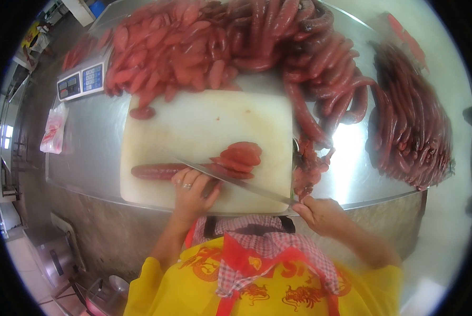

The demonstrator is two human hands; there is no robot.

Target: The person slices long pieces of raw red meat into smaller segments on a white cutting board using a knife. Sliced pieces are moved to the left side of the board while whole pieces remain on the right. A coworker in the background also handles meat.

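Note:
My left hand (193, 195) presses on a long red sausage (154, 171) lying across the white cutting board (207, 116), its fingers bent over the sausage. My right hand (314, 213) grips a long knife (246, 186) by the handle; its blade lies slantwise over the sausage, close beside my left fingers. Several oval red slices (238, 157) are piled on the board just right of and behind the blade. Along the board's right edge is a heap of small red trimmings (310, 174).
Behind the board lie a big pile of sliced sausage (162, 47) and coiled whole sausages (320, 68). More long sausages (407, 121) lie at the right. A scale (83, 79) and white plastic bags (54, 129) sit at the left of the steel table (83, 163). Pots (57, 258) stand low left.

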